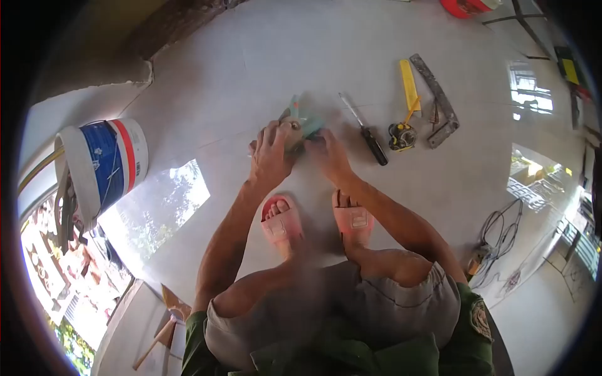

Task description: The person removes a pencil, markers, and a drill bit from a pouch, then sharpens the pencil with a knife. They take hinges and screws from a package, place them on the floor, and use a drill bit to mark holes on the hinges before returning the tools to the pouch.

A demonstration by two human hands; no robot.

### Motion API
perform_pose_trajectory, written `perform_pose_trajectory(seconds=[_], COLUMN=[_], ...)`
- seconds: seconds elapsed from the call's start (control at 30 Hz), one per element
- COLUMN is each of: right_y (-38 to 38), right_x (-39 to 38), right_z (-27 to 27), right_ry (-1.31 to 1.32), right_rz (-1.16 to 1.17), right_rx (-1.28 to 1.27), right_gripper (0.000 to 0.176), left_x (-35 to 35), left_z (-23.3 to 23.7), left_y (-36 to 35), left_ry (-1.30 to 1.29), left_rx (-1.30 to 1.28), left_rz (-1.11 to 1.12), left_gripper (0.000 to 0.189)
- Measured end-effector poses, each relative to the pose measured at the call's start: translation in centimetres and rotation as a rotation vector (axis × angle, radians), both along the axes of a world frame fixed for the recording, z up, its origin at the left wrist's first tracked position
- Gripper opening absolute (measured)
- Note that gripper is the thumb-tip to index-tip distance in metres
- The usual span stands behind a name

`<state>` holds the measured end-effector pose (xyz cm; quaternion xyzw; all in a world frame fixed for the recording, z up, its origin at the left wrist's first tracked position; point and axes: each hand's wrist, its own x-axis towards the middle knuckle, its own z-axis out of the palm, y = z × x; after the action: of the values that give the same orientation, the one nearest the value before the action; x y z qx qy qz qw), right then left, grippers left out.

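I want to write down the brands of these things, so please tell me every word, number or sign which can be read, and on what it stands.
No text is readable.
Bucket label: small print, too small to read.
Pink slippers: marks on the straps, too blurred.
Tape measure: nothing legible.
Sleeve patch: design too blurred.
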<state>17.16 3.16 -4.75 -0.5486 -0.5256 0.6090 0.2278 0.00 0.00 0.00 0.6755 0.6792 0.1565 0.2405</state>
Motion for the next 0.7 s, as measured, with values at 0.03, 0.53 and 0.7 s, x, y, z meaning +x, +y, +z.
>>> perform_pose_trajectory(seconds=[0.03, 0.53, 0.7], right_y=[0.5, 3.2, 2.1], right_x=[-1.2, 0.4, -0.5], right_z=[0.8, 3.4, 4.0], right_ry=[-0.01, 0.021, -0.051], right_rz=[-0.019, 0.091, 0.073], right_rx=[-0.029, 0.054, 0.287], right_gripper=[0.048, 0.023, 0.026], left_x=[-0.6, -1.2, -0.4], left_z=[0.9, 2.9, 3.8], left_y=[0.5, -2.0, -3.5], left_ry=[-0.015, -0.19, -0.036], left_rx=[0.014, 0.108, 0.087], left_rz=[0.016, 0.133, 0.216], left_gripper=[0.064, 0.029, 0.031])
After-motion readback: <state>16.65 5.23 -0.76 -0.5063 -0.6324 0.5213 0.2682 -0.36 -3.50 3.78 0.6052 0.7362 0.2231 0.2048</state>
